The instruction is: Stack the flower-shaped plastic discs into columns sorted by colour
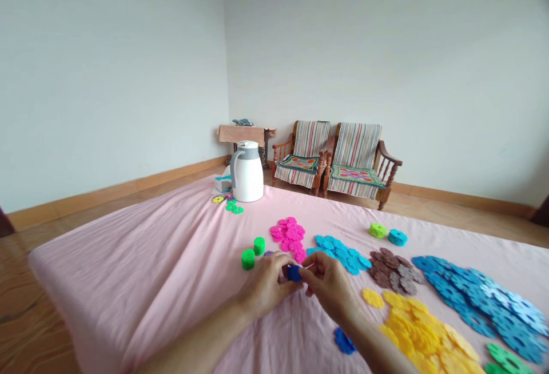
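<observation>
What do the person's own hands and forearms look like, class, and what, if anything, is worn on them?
The left hand and right hand are ungloved. Both forearms show no sleeves, watch or bracelet. No ring is visible; nail details are too small to tell.

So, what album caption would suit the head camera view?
Left hand holds blue pieces while right hand touches them, over pink cloth, white jug beyond.

Pale plain walls [364, 48] joined at a corner, edged below by a wooden baseboard [107, 191], brown floor [26, 299] softly lit, two wooden armchairs [328, 165] draped with striped covers [357, 148], topped by patterned seat mats [355, 174], a cloth-covered small table [245, 134] placed beyond
</observation>
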`<state>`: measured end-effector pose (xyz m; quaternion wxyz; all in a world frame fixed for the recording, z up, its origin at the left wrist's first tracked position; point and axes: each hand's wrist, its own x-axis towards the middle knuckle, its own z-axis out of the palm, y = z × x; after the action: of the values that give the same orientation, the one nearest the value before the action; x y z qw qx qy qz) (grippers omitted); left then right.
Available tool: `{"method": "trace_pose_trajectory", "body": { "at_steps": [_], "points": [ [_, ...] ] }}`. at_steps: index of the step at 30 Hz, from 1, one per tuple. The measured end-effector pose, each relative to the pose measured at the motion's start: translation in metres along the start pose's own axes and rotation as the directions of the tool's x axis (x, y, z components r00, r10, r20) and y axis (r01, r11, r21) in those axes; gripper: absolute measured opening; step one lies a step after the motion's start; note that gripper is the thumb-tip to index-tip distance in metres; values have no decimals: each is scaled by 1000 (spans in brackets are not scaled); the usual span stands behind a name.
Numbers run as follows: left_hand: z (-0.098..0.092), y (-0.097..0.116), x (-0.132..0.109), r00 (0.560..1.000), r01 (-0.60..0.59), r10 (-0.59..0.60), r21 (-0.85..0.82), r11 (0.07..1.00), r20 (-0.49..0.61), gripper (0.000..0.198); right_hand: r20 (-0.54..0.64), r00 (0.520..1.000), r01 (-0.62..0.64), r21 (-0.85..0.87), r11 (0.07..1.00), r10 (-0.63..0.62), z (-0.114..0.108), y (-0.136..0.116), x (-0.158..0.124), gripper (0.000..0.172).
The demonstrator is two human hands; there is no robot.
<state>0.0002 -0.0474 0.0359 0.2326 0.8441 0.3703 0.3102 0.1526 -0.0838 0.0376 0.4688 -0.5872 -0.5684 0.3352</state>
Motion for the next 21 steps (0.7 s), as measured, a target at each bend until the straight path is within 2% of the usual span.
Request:
{"method": "trace_pose_trajectory", "body": {
  "at_steps": [8,12,13,15,18,21],
  "points": [
    [0,0,0,1000,9,-9,-15,1000,6,21,-10,1000,11,-73,997,-12,-1,1,1,7],
    [0,0,0,999,43,-43,-33,999,5,30,-3,1000,-8,-234,972,7,-13,-7,2,10],
    [0,1,-1,999,53,-53,-38,998,3,34,19,1000,-4,-299,954,10,-20,-11,2,12],
    [0,1,-1,998,61,-61,-45,997,5,39,136,991,55,-476,877,12,-35,-19,-2,12],
    [-1,1,-1,999,47,-46,-34,998,16,36,327,940,159,-669,726,95,-57,-30,-11,4],
    [-2,2,-1,1000,21,-21,22,1000,19,30,433,879,227,-747,625,198,-69,-35,-21,27]
  ]
}}
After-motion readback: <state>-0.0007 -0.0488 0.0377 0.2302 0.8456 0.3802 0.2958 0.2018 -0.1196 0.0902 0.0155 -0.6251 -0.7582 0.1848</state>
